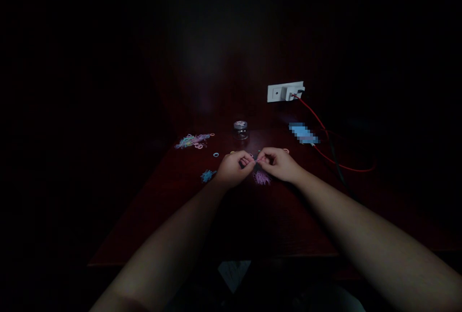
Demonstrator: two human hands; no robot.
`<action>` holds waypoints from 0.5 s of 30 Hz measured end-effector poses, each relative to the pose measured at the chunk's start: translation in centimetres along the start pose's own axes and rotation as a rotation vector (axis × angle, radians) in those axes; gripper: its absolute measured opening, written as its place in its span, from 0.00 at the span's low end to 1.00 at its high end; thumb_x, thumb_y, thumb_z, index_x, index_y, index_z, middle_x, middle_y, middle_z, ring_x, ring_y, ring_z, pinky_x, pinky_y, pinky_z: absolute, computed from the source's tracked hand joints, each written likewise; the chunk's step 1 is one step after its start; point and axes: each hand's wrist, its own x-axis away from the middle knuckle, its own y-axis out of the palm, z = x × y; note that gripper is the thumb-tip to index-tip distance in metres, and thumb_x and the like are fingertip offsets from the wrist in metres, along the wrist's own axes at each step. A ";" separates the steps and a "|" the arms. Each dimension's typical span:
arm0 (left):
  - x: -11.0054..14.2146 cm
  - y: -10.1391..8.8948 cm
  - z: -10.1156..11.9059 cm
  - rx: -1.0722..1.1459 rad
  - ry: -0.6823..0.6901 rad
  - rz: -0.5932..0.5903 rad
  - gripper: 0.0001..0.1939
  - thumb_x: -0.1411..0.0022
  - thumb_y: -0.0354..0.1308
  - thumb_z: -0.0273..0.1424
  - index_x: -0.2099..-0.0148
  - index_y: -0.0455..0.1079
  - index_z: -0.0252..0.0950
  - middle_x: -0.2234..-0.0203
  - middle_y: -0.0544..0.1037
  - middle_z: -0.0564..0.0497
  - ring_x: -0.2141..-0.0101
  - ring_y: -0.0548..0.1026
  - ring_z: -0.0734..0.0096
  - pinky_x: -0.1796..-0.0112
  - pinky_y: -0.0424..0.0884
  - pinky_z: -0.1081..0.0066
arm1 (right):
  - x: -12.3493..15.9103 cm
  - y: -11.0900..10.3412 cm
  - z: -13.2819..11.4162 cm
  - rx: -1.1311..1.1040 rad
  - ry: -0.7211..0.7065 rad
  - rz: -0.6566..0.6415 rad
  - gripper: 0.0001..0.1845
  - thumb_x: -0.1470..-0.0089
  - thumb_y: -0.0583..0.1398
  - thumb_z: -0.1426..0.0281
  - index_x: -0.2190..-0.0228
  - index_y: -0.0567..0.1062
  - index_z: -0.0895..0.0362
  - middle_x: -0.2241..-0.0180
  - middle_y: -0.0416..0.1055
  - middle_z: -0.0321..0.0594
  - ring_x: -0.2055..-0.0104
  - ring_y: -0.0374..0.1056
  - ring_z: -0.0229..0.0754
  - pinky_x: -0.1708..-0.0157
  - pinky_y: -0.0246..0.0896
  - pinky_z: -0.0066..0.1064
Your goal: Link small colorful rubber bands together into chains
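My left hand and my right hand meet over the middle of the table, both with fingers pinched. Between the fingertips runs a thin pinkish-purple rubber band, small and dim in this light. Just below it lies a pile of purple rubber bands. Left of my left hand is a small pile of blue rubber bands. A single light blue band lies behind that pile. Further back on the left is a larger mixed-colour pile of bands. My hands partly cover a few other loose bands.
A small clear lidded jar stands at the back of the dark red table. On the right a phone lies with a red cable running to a white wall socket. The surroundings are very dark.
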 end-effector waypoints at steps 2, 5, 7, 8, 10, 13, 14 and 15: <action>0.0 0.0 0.1 0.003 -0.005 -0.004 0.06 0.43 0.57 0.32 0.68 0.72 0.34 0.76 0.75 0.52 0.74 0.70 0.76 0.72 0.68 0.76 | 0.0 0.0 0.1 -0.017 -0.003 -0.004 0.06 0.51 0.58 0.69 0.74 0.72 0.60 0.81 0.62 0.33 0.78 0.56 0.32 0.78 0.51 0.24; 0.0 -0.1 0.1 0.003 -0.014 -0.001 0.06 0.43 0.58 0.31 0.68 0.72 0.34 0.76 0.75 0.52 0.75 0.70 0.76 0.72 0.68 0.76 | 0.0 0.0 0.3 -0.026 -0.011 0.006 0.06 0.51 0.58 0.70 0.74 0.72 0.60 0.81 0.62 0.33 0.79 0.56 0.32 0.78 0.51 0.24; 0.0 0.0 0.1 0.001 -0.019 0.009 0.05 0.44 0.58 0.31 0.68 0.72 0.34 0.76 0.75 0.52 0.75 0.70 0.76 0.72 0.67 0.76 | 0.0 0.0 0.3 -0.025 -0.015 0.010 0.05 0.51 0.59 0.70 0.74 0.72 0.60 0.81 0.62 0.32 0.79 0.56 0.32 0.79 0.51 0.24; 0.0 0.0 0.0 0.001 -0.022 0.016 0.05 0.43 0.57 0.31 0.68 0.71 0.34 0.76 0.75 0.52 0.75 0.70 0.76 0.72 0.67 0.76 | 0.0 0.0 0.3 -0.021 -0.015 0.011 0.05 0.51 0.58 0.70 0.74 0.72 0.60 0.81 0.62 0.32 0.79 0.56 0.32 0.79 0.51 0.24; -0.1 0.0 0.0 0.001 -0.027 0.030 0.05 0.43 0.57 0.30 0.67 0.71 0.34 0.76 0.75 0.52 0.75 0.70 0.77 0.71 0.68 0.76 | 0.0 -0.1 0.1 -0.008 -0.014 0.013 0.04 0.52 0.58 0.71 0.74 0.71 0.60 0.81 0.62 0.32 0.79 0.56 0.32 0.79 0.51 0.24; -0.1 0.0 -0.1 -0.001 -0.031 0.035 0.05 0.43 0.56 0.30 0.67 0.71 0.34 0.75 0.75 0.52 0.75 0.70 0.77 0.71 0.68 0.76 | 0.0 -0.1 0.0 0.012 -0.008 0.024 0.04 0.52 0.58 0.72 0.74 0.72 0.60 0.81 0.62 0.32 0.79 0.56 0.31 0.78 0.51 0.24; -0.1 0.1 -0.1 -0.001 -0.032 0.034 0.06 0.43 0.56 0.31 0.67 0.71 0.34 0.75 0.75 0.52 0.75 0.70 0.77 0.71 0.68 0.76 | 0.0 -0.1 0.0 0.011 -0.005 0.024 0.03 0.52 0.58 0.72 0.74 0.72 0.60 0.81 0.62 0.32 0.79 0.56 0.31 0.78 0.51 0.24; -0.1 0.1 -0.1 0.002 -0.034 0.033 0.06 0.43 0.56 0.31 0.67 0.71 0.34 0.75 0.75 0.52 0.75 0.70 0.77 0.72 0.67 0.76 | 0.0 -0.1 0.0 0.007 -0.003 0.022 0.03 0.52 0.58 0.72 0.74 0.71 0.60 0.81 0.62 0.32 0.78 0.56 0.32 0.78 0.51 0.24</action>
